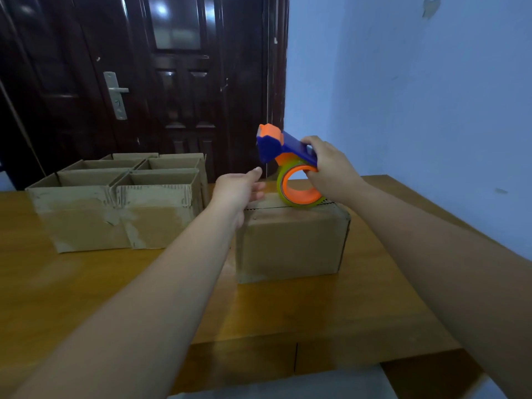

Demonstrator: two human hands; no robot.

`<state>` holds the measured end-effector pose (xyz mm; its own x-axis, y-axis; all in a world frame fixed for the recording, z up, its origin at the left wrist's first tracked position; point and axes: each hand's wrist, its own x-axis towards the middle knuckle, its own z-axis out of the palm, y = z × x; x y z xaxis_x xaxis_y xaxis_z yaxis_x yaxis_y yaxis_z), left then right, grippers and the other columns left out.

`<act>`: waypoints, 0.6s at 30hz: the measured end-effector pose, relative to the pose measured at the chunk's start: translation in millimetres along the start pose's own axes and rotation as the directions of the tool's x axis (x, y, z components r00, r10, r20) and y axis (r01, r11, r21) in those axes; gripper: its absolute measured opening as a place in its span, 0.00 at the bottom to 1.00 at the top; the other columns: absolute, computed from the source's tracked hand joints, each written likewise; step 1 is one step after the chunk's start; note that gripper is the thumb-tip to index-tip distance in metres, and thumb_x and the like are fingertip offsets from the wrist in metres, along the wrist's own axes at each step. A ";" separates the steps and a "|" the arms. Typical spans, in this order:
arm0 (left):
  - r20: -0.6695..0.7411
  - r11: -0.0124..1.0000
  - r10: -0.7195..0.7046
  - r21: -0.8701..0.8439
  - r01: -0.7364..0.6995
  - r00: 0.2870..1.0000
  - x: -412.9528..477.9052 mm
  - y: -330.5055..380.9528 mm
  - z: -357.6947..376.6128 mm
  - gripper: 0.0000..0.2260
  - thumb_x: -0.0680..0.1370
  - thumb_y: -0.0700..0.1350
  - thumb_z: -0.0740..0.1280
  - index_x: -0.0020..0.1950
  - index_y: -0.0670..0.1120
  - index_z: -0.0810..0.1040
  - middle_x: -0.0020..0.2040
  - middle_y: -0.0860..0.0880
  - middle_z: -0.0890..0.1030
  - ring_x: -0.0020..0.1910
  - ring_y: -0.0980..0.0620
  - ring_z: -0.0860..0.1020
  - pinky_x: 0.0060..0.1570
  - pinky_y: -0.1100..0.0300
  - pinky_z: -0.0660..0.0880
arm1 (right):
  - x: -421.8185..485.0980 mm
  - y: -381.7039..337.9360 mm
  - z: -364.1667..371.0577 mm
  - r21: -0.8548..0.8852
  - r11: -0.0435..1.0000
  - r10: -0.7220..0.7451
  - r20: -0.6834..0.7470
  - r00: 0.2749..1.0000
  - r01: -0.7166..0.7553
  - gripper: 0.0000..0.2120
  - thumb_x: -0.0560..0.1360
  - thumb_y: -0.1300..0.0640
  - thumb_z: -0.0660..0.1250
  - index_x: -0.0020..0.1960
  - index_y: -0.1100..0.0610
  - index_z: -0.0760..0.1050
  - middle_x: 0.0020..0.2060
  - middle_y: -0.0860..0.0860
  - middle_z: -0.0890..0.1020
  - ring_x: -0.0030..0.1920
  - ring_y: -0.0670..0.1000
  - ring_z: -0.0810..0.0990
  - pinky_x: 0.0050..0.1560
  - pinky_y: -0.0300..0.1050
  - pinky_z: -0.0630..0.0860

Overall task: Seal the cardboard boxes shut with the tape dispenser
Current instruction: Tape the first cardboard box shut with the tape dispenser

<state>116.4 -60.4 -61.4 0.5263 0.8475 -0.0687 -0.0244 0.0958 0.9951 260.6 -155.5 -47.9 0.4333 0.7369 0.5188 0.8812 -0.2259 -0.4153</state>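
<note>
**Forearms out over the worktop (115,298); tape dispenser (288,148) set on the closed box (290,243)**

Both forearms reach from the near edge toward the closed box, which stands right of centre on the wooden worktop.

Hands: the right hand (331,168) grasps the tape dispenser, fingers curled round the blue handle and down onto the orange hub. The tape roll (283,187) rests on the box's top, near its front edge. The left hand (240,188) is released, fingers straight, at the top left corner of the box just beside the roll. We cannot tell whether it touches the card.

Handling (our judgement):
- The dispenser is hard moulded plastic, light and rigid. The handle is the place to hold it, and the orange cutter end points away from us.
- The tape looks glossy, clear and yellowish. It will probably cling to itself if it goes slack.
- The box is matt brown corrugated card, with its fluted edge showing along the top. It is probably light enough to slide under a pull, so it wants a flat palm on the lid. The panels may dent under pressure, so press near the edges.

Also noted: the open boxes (115,214) sit grouped at the left, flaps up and unsealed, their fronts scuffed with old tape marks.
</note>
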 end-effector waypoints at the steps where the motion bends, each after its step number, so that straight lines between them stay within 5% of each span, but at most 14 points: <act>1: -0.033 1.000 0.003 -0.002 -0.003 0.999 -0.3 0.4 1.3 0.15 0.78 0.49 0.67 0.61 0.43 0.75 0.47 0.48 0.83 0.41 0.53 0.81 0.39 0.62 0.70 | -0.6 0.9 0.2 0.000 1.000 0.002 0.003 1.000 -0.002 0.23 0.74 0.67 0.64 0.67 0.54 0.66 0.57 0.54 0.74 0.50 0.50 0.71 0.47 0.39 0.66; 7: -0.104 1.000 0.010 -0.010 -0.011 0.995 -1.4 -1.5 4.9 0.21 0.76 0.37 0.68 0.68 0.40 0.68 0.51 0.44 0.81 0.43 0.52 0.81 0.38 0.64 0.73 | -1.3 1.4 -0.7 0.022 1.000 -0.012 0.003 1.000 0.012 0.23 0.75 0.66 0.64 0.68 0.54 0.66 0.58 0.54 0.74 0.51 0.49 0.71 0.47 0.37 0.66; 12: -0.062 0.994 -0.086 -0.070 0.082 0.994 -1.5 4.3 -3.1 0.04 0.78 0.41 0.67 0.50 0.41 0.78 0.41 0.47 0.82 0.36 0.55 0.81 0.34 0.64 0.71 | 3.6 -6.4 -3.1 0.018 0.999 -0.051 0.025 0.998 0.051 0.24 0.75 0.68 0.64 0.68 0.54 0.66 0.58 0.54 0.73 0.51 0.50 0.70 0.48 0.37 0.65; 16: 0.005 0.981 -0.153 -0.118 0.153 0.988 3.1 6.1 -8.8 0.04 0.79 0.44 0.66 0.44 0.45 0.77 0.40 0.49 0.81 0.37 0.56 0.80 0.47 0.61 0.73 | 5.0 -9.9 0.5 0.026 0.998 -0.065 0.024 0.998 0.065 0.25 0.74 0.69 0.63 0.68 0.54 0.66 0.59 0.54 0.73 0.51 0.49 0.70 0.47 0.34 0.65; 18: 0.009 0.984 -0.142 -0.103 0.142 0.990 0.9 6.1 -8.5 0.03 0.79 0.42 0.66 0.45 0.44 0.77 0.41 0.49 0.81 0.37 0.56 0.80 0.45 0.64 0.74 | 5.1 -9.0 1.8 0.028 0.997 -0.066 0.007 0.998 0.065 0.25 0.74 0.69 0.63 0.69 0.55 0.66 0.59 0.54 0.73 0.51 0.48 0.69 0.43 0.28 0.62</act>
<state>109.5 -54.7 -56.0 0.5324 0.8205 -0.2084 -0.0372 0.2686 0.9625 254.5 -148.6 -42.8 0.3731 0.7549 0.5393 0.9021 -0.1594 -0.4009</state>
